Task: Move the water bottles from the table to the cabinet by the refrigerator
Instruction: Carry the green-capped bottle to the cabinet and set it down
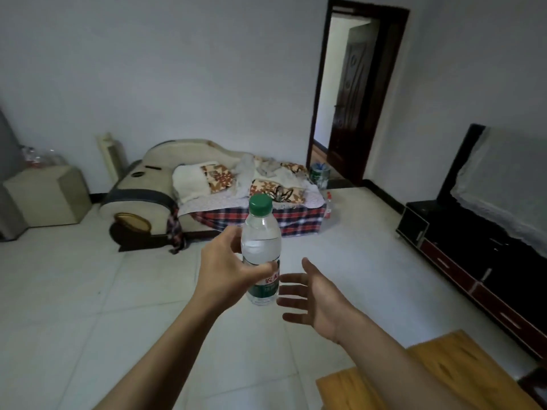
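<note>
Left hand carried one water bottle upright over the tiled floor; right hand free beside it.

The water bottle [261,250] had a green cap and a green-and-white label with red characters, half covered by the thumb and not readable. The left hand [229,269] gripped its middle, fingers curled round it. The right hand [313,294] was spread, fingers apart, just beside the bottle, holding nothing. At far left the cabinet [48,195] held blurred clear bottles; the wooden table [438,377] was cut off at the lower right corner.
</note>
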{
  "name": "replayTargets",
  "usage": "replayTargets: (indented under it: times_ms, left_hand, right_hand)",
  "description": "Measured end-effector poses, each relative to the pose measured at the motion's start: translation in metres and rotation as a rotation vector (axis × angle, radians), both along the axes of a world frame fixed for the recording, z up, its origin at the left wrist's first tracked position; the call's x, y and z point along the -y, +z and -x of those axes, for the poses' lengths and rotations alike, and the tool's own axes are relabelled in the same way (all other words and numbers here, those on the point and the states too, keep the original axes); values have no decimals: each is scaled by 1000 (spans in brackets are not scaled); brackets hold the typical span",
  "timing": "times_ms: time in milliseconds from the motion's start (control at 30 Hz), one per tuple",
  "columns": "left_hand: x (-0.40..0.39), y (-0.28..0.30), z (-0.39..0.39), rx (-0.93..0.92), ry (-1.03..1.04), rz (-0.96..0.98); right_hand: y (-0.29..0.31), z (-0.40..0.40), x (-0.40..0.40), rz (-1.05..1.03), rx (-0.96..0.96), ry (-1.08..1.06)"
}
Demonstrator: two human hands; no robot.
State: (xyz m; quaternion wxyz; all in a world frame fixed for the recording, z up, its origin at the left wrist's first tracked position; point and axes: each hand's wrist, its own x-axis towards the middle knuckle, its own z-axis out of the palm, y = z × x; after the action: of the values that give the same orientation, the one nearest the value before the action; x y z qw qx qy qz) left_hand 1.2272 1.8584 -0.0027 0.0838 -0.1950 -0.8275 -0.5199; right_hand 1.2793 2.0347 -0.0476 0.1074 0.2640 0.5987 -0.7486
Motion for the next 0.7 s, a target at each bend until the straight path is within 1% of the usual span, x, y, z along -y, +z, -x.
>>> replayTargets:
  times_ms: [200, 333, 433, 567, 700]
  left_hand:
    - [27, -2, 19, 13, 253, 22]
    - [26, -2, 28, 55, 436, 29]
    - [23, -6, 22, 72, 575, 16]
    - [31, -9, 1, 94, 728, 9]
    - [54, -2, -24, 76, 856, -45]
  right_hand:
    - [-10, 65, 13, 67, -47, 327]
    - [-19, 99, 14, 141, -32, 474]
    - [-24, 121, 18, 136, -12, 601]
    - [-26, 129, 38, 121, 18, 741]
    - [-21, 123, 72, 136, 8, 829]
